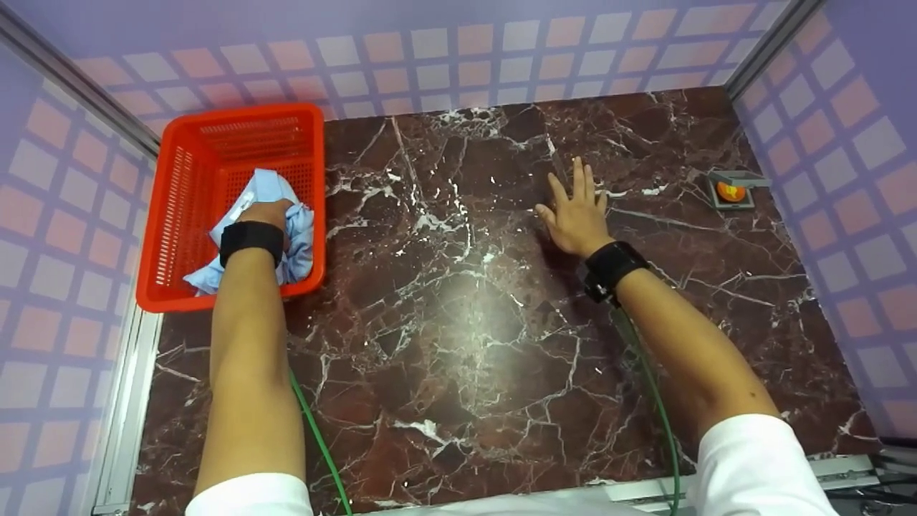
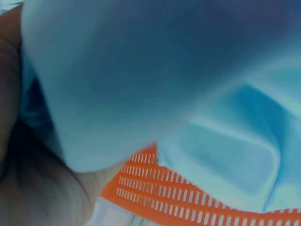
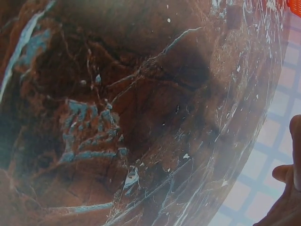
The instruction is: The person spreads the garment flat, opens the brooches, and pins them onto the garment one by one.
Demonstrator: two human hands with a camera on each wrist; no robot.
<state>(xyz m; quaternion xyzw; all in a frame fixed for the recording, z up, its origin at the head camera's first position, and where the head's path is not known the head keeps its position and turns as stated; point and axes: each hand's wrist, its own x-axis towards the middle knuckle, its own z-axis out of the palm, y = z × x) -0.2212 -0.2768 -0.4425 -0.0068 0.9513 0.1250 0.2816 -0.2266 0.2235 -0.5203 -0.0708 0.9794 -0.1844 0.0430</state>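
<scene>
A light blue cloth [image 1: 301, 240] lies crumpled in the red plastic basket [image 1: 319, 165] on the left. My left hand [image 1: 263, 213] reaches down into this basket and grips the cloth. In the left wrist view, folds of the cloth [image 2: 117, 94] fill most of the picture, caught between thumb and fingers at the left edge. My right hand [image 1: 579, 218] is over the right part of the marbled table [image 1: 458, 322], its fingers straight and spread, holding nothing. Whether it touches the surface I cannot tell. Only part of it shows in the right wrist view.
An orange round button [image 1: 731, 191] in a grey housing sits at the table's right side. Checked purple panels [image 1: 473, 64] wall in the back and both sides. Green cables [image 1: 322, 444] run from near both wrists to the front edge.
</scene>
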